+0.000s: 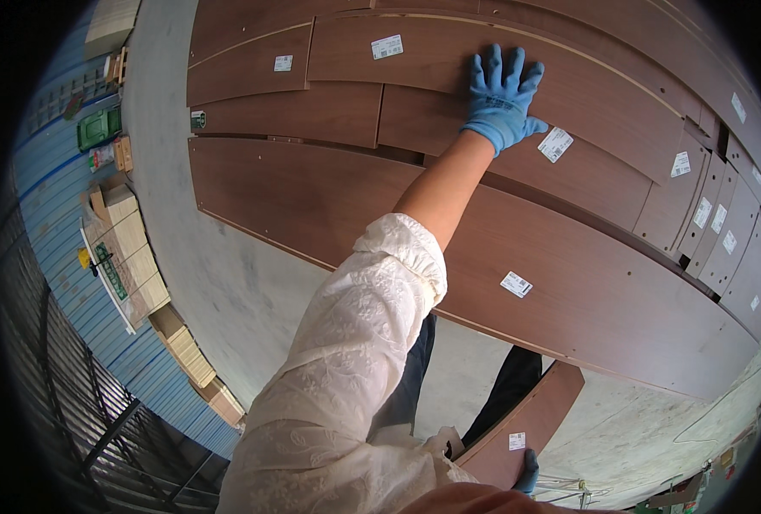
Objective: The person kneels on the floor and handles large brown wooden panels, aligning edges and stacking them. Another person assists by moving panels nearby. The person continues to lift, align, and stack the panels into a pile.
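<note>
My left hand [502,107], in a blue glove, is stretched forward with its fingers spread. It rests palm down on a long brown wooden panel [415,73] in a layered pile. White labels are stuck on several panels, one of them a label [555,145] just right of my wrist. Low in the view, my right hand [528,473], also blue-gloved, grips the edge of a smaller brown board [530,420] held at a slant beside my leg. Only some of its fingers show. Between the hands, a wide panel [569,274] lies along the near side of the pile.
Narrower labelled boards [715,218] lie at the pile's right end. Along a blue wall [50,197] at the left stand stacks of pale boards [136,244] and a green bin [98,128]. Grey concrete floor [218,300] surrounds the pile.
</note>
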Available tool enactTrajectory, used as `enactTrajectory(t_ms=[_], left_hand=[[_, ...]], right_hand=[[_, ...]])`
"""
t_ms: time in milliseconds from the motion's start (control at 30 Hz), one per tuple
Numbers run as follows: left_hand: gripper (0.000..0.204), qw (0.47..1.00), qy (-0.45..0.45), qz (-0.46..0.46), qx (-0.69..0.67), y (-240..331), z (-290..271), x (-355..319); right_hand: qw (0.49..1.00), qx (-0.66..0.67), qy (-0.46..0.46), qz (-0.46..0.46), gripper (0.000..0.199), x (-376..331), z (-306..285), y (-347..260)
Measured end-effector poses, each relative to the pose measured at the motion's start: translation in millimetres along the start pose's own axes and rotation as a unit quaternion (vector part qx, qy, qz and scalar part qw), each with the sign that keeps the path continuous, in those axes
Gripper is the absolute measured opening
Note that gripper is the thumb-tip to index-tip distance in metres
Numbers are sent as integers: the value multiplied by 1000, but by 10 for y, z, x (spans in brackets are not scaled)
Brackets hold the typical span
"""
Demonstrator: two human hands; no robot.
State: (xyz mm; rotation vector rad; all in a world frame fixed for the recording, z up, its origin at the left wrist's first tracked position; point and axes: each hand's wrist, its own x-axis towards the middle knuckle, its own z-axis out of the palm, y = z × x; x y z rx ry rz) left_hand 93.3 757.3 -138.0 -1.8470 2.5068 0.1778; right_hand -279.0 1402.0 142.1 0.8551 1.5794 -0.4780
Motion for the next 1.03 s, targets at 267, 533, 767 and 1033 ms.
enactTrajectory(t_ms=[267,533,767,1033], left_hand=[[111,999,-18,-22,21,43,3,72],[111,999,-25,-17,16,-30,66,108],[112,1000,-3,-8,17,-91,64,114],[111,999,-29,-12,14,-83,15,105]], right_hand=[[1000,-12,-19,10,68,-22,68,-45],[999,3,-31,15,73,-29,103,-49],[1000,5,-21,16,73,-14,77,-29],[999,-3,-31,11,74,-31,101,-42]])
